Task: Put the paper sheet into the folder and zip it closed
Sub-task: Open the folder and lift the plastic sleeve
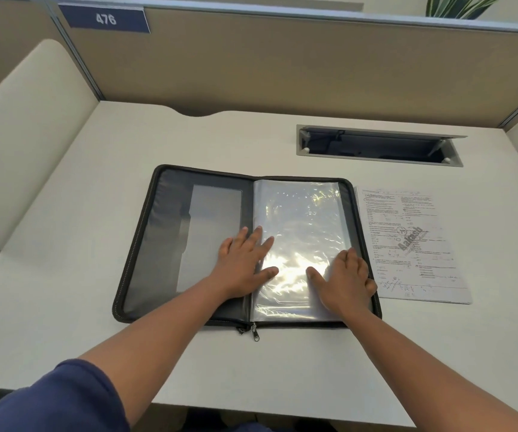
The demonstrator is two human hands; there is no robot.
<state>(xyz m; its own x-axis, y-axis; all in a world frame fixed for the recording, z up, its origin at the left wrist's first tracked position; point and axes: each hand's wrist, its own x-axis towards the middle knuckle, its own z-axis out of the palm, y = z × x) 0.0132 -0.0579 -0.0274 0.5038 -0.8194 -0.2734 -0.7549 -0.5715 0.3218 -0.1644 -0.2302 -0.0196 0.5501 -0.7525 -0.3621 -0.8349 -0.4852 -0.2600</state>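
A black zip folder (158,244) lies open flat in the middle of the desk, its two zipper pulls (250,330) at the near edge. Its right half holds glossy clear plastic sleeves (301,219). The printed paper sheet (407,244) lies on the desk just right of the folder, outside it. My left hand (245,260) rests flat with fingers spread across the folder's spine and the sleeves' left edge. My right hand (345,275) presses on the sleeves' lower right part, with its fingers curled at the right edge of the sleeves.
The white desk (64,291) is walled by beige partitions; a blue tag reads 476 (105,18). An open cable hatch (379,145) sits in the desk behind the paper. A plant (457,6) shows beyond the back partition.
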